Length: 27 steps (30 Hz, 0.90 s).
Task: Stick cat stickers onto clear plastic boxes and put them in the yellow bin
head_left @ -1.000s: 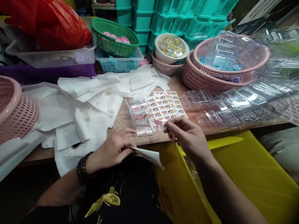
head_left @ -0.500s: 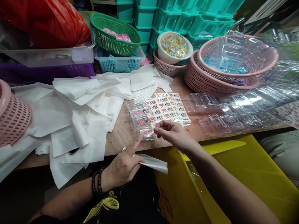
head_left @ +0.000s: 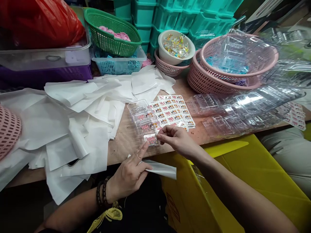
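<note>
My left hand [head_left: 130, 173] holds a curled sheet of white paper [head_left: 164, 169] between its thumb and folded fingers. Its index finger stretches forward onto a label sticker [head_left: 150, 139] at the near end of a clear plastic box [head_left: 139, 113]. With thumb and index finger pinched together, my right hand [head_left: 173, 137] grips the right edge of that sticker. More stickers with a cat picture and pink lettering show on the box's other sections. Just behind my right hand, sheets of cat stickers [head_left: 173, 111] lie on the wooden table [head_left: 119, 147].
Loose white paper sheets [head_left: 97, 129] cover the table's left side. Clear plastic boxes [head_left: 225, 126] lie in rows at right, below pink baskets [head_left: 194, 76]. A green basket [head_left: 113, 48] and a white bowl [head_left: 162, 48] stand behind. A yellow carton [head_left: 233, 171] is below the table edge.
The view has shifted slightly, so the background sits further left. My left index fingertip rests on the sticker's near edge, and my right hand still pinches its right side.
</note>
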Each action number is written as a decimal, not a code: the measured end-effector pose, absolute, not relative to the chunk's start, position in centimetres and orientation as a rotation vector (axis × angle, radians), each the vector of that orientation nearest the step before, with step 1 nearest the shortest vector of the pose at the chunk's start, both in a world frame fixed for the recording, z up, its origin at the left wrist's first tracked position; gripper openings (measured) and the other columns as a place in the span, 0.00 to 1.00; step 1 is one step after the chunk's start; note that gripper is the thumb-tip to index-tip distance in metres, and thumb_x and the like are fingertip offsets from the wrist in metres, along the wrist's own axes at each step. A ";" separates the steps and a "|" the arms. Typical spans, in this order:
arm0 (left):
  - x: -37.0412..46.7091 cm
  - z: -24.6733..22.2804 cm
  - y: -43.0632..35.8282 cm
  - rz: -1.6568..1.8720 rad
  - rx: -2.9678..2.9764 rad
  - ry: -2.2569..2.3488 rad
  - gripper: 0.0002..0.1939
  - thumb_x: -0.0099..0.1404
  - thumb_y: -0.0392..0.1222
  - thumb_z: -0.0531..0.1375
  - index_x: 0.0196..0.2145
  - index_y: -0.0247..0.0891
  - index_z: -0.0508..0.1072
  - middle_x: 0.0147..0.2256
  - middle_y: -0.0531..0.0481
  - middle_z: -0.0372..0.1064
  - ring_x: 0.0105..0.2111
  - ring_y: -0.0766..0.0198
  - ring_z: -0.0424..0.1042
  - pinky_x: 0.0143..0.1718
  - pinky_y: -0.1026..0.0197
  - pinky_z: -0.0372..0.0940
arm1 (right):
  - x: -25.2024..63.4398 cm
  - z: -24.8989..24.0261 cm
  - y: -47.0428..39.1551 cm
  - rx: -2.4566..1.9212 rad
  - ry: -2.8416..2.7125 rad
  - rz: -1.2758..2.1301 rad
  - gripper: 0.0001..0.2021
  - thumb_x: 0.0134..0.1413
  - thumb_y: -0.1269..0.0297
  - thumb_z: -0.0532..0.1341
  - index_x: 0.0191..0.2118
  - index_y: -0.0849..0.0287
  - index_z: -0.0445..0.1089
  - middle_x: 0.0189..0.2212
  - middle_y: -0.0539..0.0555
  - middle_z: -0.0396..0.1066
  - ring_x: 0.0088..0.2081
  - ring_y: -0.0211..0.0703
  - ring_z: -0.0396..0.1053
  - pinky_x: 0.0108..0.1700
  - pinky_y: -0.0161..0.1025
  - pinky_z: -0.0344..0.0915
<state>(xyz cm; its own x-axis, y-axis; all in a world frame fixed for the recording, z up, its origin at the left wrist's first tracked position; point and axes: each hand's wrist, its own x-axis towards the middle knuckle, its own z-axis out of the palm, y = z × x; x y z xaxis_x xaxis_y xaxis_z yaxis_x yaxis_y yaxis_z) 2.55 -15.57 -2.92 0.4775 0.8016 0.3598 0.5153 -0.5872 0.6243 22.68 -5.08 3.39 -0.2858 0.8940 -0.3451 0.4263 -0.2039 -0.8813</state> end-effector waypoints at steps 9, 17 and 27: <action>2.9 -2.7 -15.5 0.813 2.358 1.203 0.09 0.66 0.27 0.54 0.38 0.35 0.72 0.68 0.35 0.50 0.67 0.47 0.54 0.60 0.47 0.65 | 21.5 3.5 -7.7 -1.715 -2.261 0.514 0.13 0.59 0.61 0.57 0.47 0.59 0.72 0.22 0.51 0.70 0.24 0.42 0.66 0.30 0.36 0.57; 1.7 -0.8 -14.9 0.819 2.117 1.098 0.08 0.67 0.32 0.57 0.37 0.37 0.76 0.70 0.41 0.44 0.69 0.47 0.48 0.67 0.44 0.53 | 24.4 3.5 -3.1 -1.743 -2.006 0.690 0.24 0.60 0.44 0.55 0.45 0.62 0.73 0.33 0.58 0.75 0.34 0.47 0.71 0.38 0.41 0.64; 0.2 1.0 -6.9 1.023 0.983 0.913 0.15 0.48 0.51 0.73 0.26 0.38 0.78 0.72 0.51 0.38 0.71 0.44 0.31 0.69 0.45 0.44 | 18.9 4.2 3.2 -1.934 -1.691 1.487 0.25 0.55 0.43 0.59 0.46 0.59 0.74 0.43 0.65 0.75 0.40 0.56 0.71 0.38 0.47 0.67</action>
<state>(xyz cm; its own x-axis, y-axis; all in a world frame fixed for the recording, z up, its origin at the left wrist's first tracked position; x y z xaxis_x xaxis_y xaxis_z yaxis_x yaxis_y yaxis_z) 0.16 -6.88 0.99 0.2627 0.9543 -0.1428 -0.2503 0.2103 0.9451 18.89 3.24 4.22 -0.1426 0.8232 -0.5496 0.6505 -0.3406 -0.6789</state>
